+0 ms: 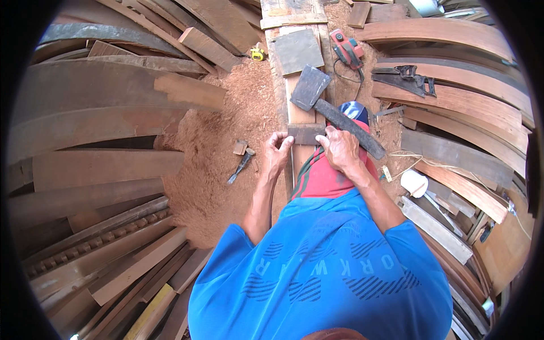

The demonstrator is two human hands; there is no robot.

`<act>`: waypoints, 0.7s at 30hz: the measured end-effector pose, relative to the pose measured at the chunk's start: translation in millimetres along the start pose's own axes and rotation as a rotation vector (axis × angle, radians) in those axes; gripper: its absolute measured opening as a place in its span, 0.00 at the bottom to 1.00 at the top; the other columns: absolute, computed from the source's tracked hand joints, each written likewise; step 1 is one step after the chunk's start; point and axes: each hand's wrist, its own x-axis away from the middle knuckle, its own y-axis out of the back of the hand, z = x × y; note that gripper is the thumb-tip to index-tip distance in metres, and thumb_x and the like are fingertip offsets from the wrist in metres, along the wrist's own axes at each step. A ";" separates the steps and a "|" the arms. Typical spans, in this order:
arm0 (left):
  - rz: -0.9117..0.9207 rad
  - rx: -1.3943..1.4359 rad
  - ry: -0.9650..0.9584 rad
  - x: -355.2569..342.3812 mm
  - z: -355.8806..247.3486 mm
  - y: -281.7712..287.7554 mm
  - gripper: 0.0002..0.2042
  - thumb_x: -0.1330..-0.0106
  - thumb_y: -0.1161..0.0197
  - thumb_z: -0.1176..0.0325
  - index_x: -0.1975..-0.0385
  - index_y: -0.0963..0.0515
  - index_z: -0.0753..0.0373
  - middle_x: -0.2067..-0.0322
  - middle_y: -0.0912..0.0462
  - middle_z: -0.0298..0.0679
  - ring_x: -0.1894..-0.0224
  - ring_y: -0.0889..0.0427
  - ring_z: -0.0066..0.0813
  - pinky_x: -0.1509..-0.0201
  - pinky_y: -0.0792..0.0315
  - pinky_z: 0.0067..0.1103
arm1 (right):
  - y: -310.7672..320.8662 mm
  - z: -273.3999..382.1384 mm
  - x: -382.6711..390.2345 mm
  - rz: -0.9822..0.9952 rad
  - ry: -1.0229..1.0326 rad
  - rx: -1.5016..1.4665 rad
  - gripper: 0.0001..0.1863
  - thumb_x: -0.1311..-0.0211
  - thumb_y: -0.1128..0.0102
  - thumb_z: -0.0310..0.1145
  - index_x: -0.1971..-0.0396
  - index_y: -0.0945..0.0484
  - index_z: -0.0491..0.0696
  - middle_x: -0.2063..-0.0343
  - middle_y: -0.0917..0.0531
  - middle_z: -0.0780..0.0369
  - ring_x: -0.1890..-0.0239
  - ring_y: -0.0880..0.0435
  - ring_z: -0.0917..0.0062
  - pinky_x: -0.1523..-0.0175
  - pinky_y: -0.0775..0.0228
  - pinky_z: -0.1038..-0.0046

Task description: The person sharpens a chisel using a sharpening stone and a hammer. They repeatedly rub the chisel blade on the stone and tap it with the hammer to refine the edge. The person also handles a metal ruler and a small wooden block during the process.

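Bench (294,8) runs away from the person; mallet (338,117) slants across, handle reaching over the red trousers (320,180); plate (296,52) lies flat on the bench, beyond the mallet; right hand (341,148) grips the right end of the block (306,135); left hand (276,152) closed on its left end; planer (347,50) just right of bench; block sits crosswise over the bench, nearer than the mallet head; tape (258,54) to the left, apart.
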 end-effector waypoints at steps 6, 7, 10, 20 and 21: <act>0.008 -0.016 0.049 -0.2 -8.9 0.4 0.11 0.32 0.33 0.67 0.56 0.20 0.65 0.67 0.18 0.29 0.68 0.25 0.15 0.62 0.28 0.16 | 4.2 2.2 -6.4 0.034 -0.017 -0.012 0.18 0.37 0.37 0.45 0.66 0.20 0.42 0.77 0.17 0.46 0.69 0.15 0.48 0.62 0.24 0.50; 0.006 -0.005 0.059 -0.2 -9.3 -0.1 0.11 0.32 0.33 0.67 0.56 0.20 0.65 0.68 0.18 0.29 0.68 0.25 0.15 0.62 0.28 0.16 | 5.5 2.7 -7.4 0.046 -0.022 -0.004 0.18 0.37 0.37 0.45 0.66 0.20 0.42 0.77 0.17 0.46 0.69 0.15 0.48 0.62 0.24 0.49; 0.001 0.020 0.071 1.1 -7.4 -1.3 0.11 0.31 0.33 0.67 0.56 0.20 0.65 0.68 0.19 0.28 0.69 0.25 0.14 0.63 0.29 0.16 | 10.3 4.6 -9.3 0.081 -0.029 0.004 0.18 0.36 0.37 0.44 0.66 0.20 0.42 0.76 0.16 0.45 0.68 0.15 0.48 0.61 0.24 0.49; 0.068 0.018 0.123 -7.1 -4.4 7.3 0.09 0.32 0.33 0.68 0.59 0.20 0.66 0.70 0.18 0.29 0.69 0.23 0.15 0.63 0.28 0.15 | 6.7 0.9 -8.1 0.046 -0.002 -0.023 0.20 0.36 0.39 0.47 0.67 0.20 0.40 0.74 0.17 0.43 0.66 0.16 0.44 0.60 0.25 0.48; 0.083 0.018 0.133 -7.8 -8.1 8.3 0.09 0.32 0.32 0.68 0.59 0.20 0.65 0.70 0.18 0.30 0.69 0.23 0.15 0.63 0.27 0.15 | 6.2 0.5 -7.9 0.036 0.007 -0.028 0.20 0.36 0.39 0.46 0.67 0.20 0.40 0.74 0.18 0.42 0.66 0.16 0.44 0.59 0.26 0.47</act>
